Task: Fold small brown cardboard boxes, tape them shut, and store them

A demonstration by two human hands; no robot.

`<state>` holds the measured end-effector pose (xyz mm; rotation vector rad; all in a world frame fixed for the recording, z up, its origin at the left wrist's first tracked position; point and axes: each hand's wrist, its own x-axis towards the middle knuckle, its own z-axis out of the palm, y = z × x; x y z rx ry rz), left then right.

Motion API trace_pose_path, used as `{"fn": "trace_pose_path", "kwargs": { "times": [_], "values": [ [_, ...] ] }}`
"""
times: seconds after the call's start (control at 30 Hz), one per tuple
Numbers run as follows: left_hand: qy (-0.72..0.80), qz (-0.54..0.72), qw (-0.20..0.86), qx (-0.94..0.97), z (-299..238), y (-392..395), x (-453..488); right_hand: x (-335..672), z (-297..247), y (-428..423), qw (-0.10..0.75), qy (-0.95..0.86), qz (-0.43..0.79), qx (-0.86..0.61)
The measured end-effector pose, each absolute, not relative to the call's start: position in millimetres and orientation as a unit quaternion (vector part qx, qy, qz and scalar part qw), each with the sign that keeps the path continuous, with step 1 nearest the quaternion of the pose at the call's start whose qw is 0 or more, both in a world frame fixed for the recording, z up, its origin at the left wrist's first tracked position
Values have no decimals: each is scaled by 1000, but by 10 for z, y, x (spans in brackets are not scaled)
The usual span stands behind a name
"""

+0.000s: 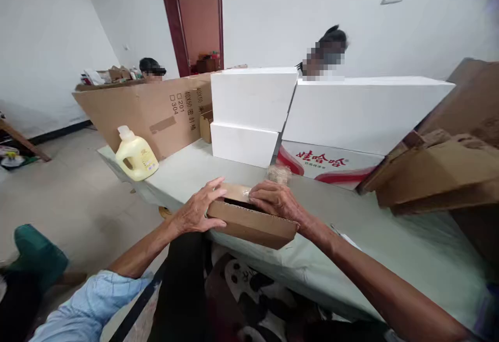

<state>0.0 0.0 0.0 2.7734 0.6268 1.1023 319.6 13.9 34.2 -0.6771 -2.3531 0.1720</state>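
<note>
A small brown cardboard box [255, 227] rests near the table's front edge, with a dark gap showing along its top. My left hand [200, 208] grips its left end, thumb on the near side and fingers over the top. Over the top flap, the fingers of my right hand [275, 197] are curled and pressed together. A shiny clear strip that looks like tape [246, 194] shows at their tips; the rest of it is hidden. Just behind my right hand lies a crumpled or rounded clear, tan-tinted thing [279, 174], whose kind I cannot make out.
White boxes [249, 144] stand stacked at the back, beside a large carton [148, 118]. A yellow detergent bottle [136, 155] stands at the table's left edge. Folded cardboard [440, 175] is piled on the right. A thin pen-like object [337, 232] lies by my right forearm. Two people are behind the boxes.
</note>
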Motion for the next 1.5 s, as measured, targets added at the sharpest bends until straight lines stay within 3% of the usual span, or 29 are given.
{"fn": "trace_pose_path", "kwargs": {
  "times": [0.33,0.53,0.63,0.7,0.83,0.93,1.0,1.1,1.2,1.37,1.5],
  "values": [
    [265,170,67,947,106,239,29,3195,599,359,295,-837,278,-368],
    [260,201,59,943,119,149,89,3062,577,135,208,-904,-16,-372],
    [260,197,49,944,94,79,66,2998,508,-72,176,-922,-53,-341],
    [259,197,36,945,62,32,38,2970,490,-146,210,-917,10,-340],
    [256,201,12,945,6,-47,-32,2981,579,-41,358,-797,322,-364],
    [257,202,6,945,-5,-65,-73,3129,713,105,415,-706,447,-361],
    [261,202,3,944,-9,-55,-83,3324,763,130,414,-682,484,-360],
    [272,205,-1,940,-31,-14,-74,3792,707,52,340,-670,520,-407],
    [276,205,1,939,-76,36,-51,4466,552,-71,302,-623,477,-542],
    [268,226,-4,936,-120,76,-16,5606,374,-256,342,-532,323,-704],
    [272,222,7,936,-44,56,-38,5934,205,-277,378,-499,224,-747]
  ]
}}
